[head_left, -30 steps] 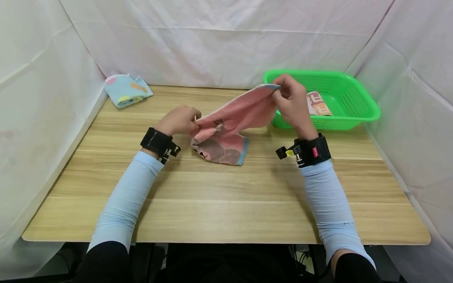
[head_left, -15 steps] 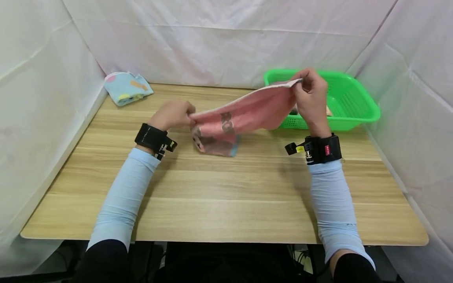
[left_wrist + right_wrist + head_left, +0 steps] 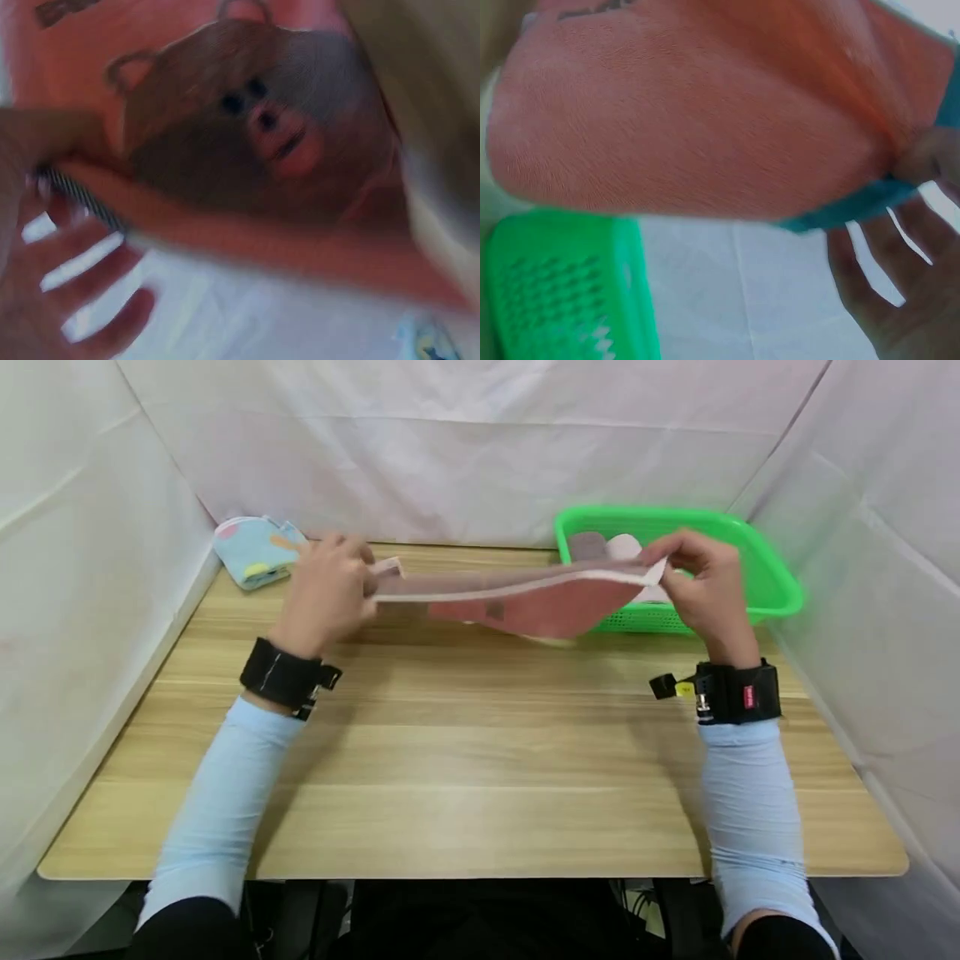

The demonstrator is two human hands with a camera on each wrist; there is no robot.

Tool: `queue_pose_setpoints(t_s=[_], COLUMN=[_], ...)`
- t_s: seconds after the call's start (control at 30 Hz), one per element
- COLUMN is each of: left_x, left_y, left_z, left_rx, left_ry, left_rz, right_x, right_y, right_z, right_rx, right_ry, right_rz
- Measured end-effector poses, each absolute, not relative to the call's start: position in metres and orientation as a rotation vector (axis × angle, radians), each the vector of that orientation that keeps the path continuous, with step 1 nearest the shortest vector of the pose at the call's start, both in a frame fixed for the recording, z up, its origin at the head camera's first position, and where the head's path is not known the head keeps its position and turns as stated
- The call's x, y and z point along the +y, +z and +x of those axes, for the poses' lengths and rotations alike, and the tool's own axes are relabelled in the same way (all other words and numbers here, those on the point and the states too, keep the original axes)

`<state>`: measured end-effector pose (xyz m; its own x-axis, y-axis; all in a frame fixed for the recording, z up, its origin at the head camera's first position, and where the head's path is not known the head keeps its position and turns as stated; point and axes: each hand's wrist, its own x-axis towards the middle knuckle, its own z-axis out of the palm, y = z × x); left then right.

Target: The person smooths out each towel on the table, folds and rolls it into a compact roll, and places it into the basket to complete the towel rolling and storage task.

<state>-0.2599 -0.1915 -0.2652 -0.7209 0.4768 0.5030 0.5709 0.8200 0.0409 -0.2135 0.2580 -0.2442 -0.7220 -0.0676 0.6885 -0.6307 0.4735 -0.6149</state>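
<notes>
A pink towel (image 3: 551,608) with a white edge is stretched between both hands above the table. My left hand (image 3: 327,593) pinches its left end, and my right hand (image 3: 701,581) pinches the right corner. In the left wrist view, a brown bear face (image 3: 262,127) shows on the towel, slightly blurred, with the left thumb and fingers on the towel's edge. The right wrist view has the right fingers (image 3: 930,161) gripping a blue-green band along the edge.
A green basket (image 3: 768,568) with rolled cloths (image 3: 588,546) stands at the back right, partly behind the right hand. A folded light-blue towel (image 3: 255,550) lies at the back left of the wooden table (image 3: 480,760). White curtains (image 3: 450,460) enclose the back and sides.
Both hands have moved apart, the left to the left and the right to the right. The pink towel, earlier drooping with its folded part near the table, is now lifted and pulled out wide.
</notes>
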Motion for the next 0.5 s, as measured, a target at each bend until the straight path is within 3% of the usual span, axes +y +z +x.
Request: queue_pose_setpoints(t_s=[0.17,0.33,0.5], left_x=[-0.200,-0.208,-0.211], left_y=[-0.292,-0.304,-0.306], left_z=[-0.238,-0.222,-0.230], left_rx=[-2.767,-2.921,-2.945], left_ry=[-0.278,-0.276,-0.457], left_rz=[-1.163,-1.305,-1.315], right_x=[0.274,0.286,0.276], right_y=[-0.272,-0.301,-0.318], right_z=[-0.181,-0.163,-0.162], right_rx=[-2.545,-2.865,-3.076], right_ry=[0.961,0.885,0.784], right_rz=[0.863,1.161,1.040])
